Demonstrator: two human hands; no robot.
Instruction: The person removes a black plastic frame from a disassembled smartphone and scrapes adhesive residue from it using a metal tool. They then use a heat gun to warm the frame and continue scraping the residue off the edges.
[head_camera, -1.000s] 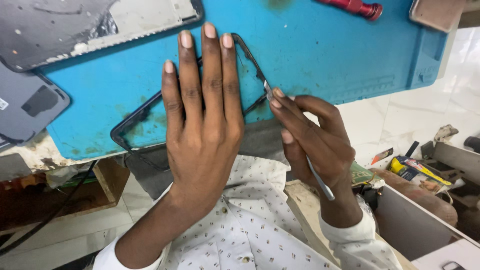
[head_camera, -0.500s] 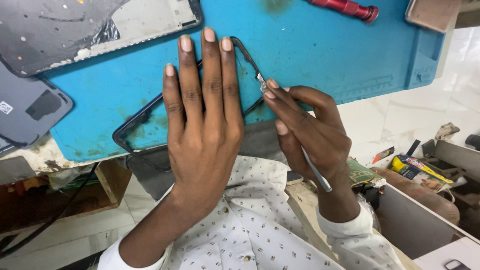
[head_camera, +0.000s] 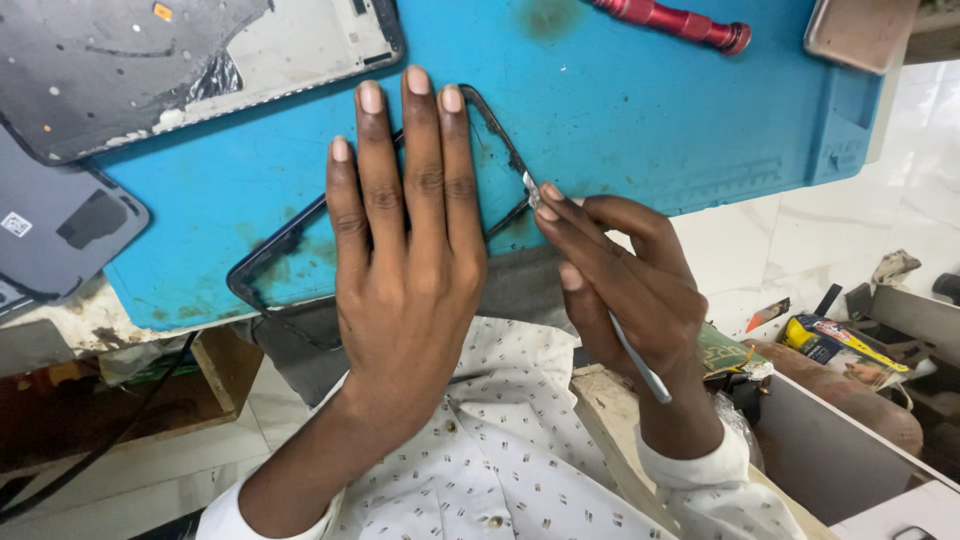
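Plainly, the step in hand was scraping along the edge of a thin black phone frame (head_camera: 500, 140) that lay on the blue work mat (head_camera: 640, 120). The left hand (head_camera: 410, 270) was spread flat, fingers straight and close together, pressing the frame down onto the mat; the frame's lower corner stuck out past the mat's near edge at about seven o'clock from that hand. The right hand (head_camera: 630, 290) sat at three o'clock from the left, pinched shut on a slim metal tool (head_camera: 640, 368), whose tip met the frame's right rail just beside the left ring finger.

By my judgement the cleaning or prying was midway, with much of the rail untouched. The next move would call for a steady, shallow drag of the tip along the rail, with firm downward pressure so the thin frame did not flex or slide.

At eleven o'clock lay a phone body (head_camera: 190, 70), and at one o'clock a red screwdriver (head_camera: 670, 20).
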